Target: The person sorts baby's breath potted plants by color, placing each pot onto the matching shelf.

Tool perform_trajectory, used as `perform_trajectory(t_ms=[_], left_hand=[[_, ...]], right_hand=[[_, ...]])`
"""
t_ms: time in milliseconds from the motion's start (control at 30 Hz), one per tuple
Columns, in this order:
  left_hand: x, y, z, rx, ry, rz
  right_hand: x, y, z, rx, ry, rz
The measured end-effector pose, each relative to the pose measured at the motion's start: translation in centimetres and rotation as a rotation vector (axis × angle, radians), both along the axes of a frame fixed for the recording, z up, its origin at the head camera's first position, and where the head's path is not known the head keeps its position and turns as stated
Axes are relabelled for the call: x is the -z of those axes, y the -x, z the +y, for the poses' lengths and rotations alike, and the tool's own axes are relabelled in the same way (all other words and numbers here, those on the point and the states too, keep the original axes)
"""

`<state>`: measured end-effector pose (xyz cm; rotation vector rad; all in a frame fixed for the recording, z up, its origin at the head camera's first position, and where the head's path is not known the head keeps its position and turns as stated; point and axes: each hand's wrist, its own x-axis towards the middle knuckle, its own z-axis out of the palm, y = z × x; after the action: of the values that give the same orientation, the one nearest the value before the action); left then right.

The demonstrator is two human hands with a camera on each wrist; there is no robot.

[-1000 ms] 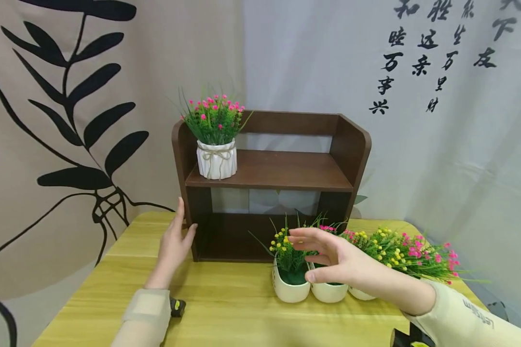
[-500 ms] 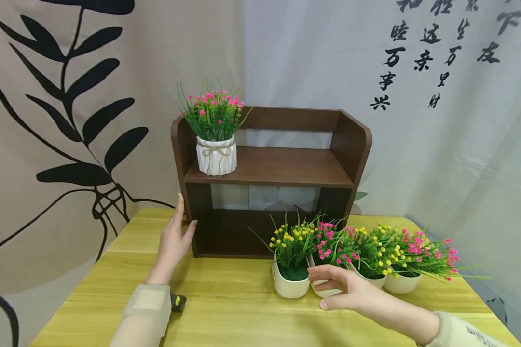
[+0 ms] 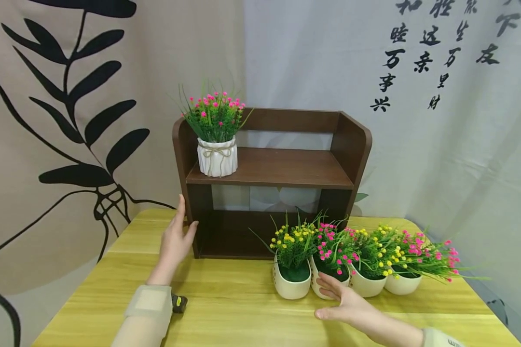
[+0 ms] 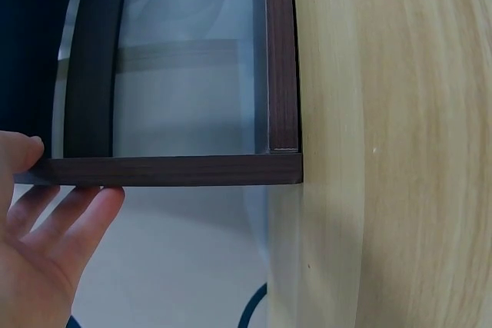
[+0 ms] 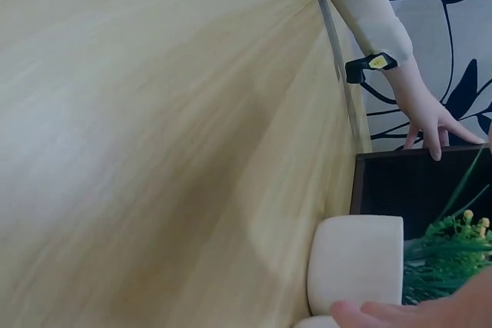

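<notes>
The brown shelf (image 3: 286, 166) stands mid-frame, where it stood a second ago; the left hand (image 3: 175, 241) grips its left side panel, thumb on one face and fingers on the other. The right hand (image 3: 349, 303) has dropped from in front of the flowers to the lower right, uncovering them. It holds nothing, fingers spread loosely; whether it touches the second pot (image 3: 315, 284) I cannot tell.

The shelf has two levels and rounded upper corners. A white pot (image 3: 217, 158) tied with twine, with pink flowers, sits at the upper level's left end. Right of centre, four cream pots (image 3: 292, 288) line up, yellow and pink blooms alternating.

Under everything is a yellowish wood-grain table (image 3: 243, 313). Behind hangs a pale curtain (image 3: 304, 62), printed with black leaves at left and characters at upper right.
</notes>
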<state>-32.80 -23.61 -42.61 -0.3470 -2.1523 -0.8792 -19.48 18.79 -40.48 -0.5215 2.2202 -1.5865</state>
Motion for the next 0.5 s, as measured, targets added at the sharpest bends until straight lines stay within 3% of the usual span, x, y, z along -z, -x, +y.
perform_trajectory(t_ms=[500], left_hand=[[0.1,0.0,0.0,0.001,0.014,0.002]], right_hand=[[1.5,0.1,-2.1,0.05,-0.019,0.01]])
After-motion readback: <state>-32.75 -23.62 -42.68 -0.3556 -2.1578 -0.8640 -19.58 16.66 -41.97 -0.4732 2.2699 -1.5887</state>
